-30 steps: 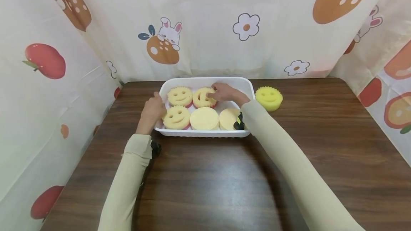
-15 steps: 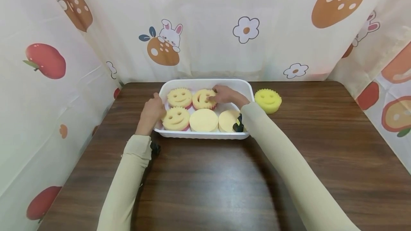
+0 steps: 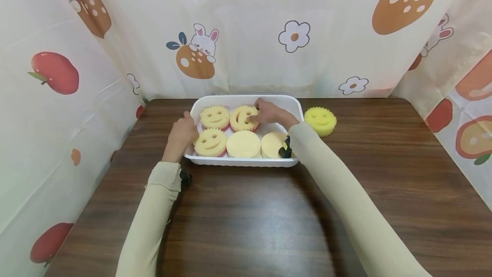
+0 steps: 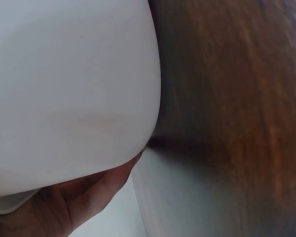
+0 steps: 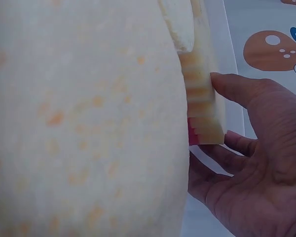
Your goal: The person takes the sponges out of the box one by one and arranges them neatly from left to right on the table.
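Facing up (eyes rightward), the smiley sponge is gripped by the right hand.

The person's wearing a plain, pale beige fabric left sleeve, long and kinda wrinkled, with a loose-looking cuff, plus a matching pale beige fabric right sleeve. There's a small, chunky black wrist gadget on the left, too dark to make out properly, and a black right-wrist gadget showing a little yellow patch. Both hands are bare tbh.
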Tool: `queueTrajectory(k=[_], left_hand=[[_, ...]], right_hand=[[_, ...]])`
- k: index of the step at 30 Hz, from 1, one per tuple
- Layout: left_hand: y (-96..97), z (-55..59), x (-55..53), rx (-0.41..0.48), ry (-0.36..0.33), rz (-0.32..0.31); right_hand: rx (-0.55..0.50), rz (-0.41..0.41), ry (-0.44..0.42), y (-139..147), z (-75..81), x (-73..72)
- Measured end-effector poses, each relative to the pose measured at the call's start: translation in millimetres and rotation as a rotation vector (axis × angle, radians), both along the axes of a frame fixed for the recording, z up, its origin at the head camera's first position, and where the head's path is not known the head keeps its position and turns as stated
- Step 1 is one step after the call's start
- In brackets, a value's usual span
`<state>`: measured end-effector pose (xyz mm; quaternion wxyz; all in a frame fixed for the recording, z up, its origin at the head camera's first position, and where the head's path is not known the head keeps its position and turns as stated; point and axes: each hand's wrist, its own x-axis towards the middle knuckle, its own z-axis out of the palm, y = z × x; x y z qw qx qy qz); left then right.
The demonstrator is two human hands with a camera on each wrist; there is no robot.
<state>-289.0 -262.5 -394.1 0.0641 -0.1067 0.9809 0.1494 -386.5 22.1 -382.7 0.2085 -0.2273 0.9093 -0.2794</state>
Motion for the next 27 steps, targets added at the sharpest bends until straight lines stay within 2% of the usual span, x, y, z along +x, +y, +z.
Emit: queueTrajectory(k=[8,17,27], left_hand=[[0.9,0.2,1.5,0.011,-0.009,0.019],[3.6,-1.3,2.1,0.022,0.009,0.006],[2.0,-1.0,4.1,0.007,0.006,-0.002]], right_hand=[[-0.036,0.013,0.036,-0.3,4.1,3.4],[-0.093,-0.032,-0.008,7.6,7.3,7.8],[-0.086,-0.106,-0.056,16.7,18.0,17.3]])
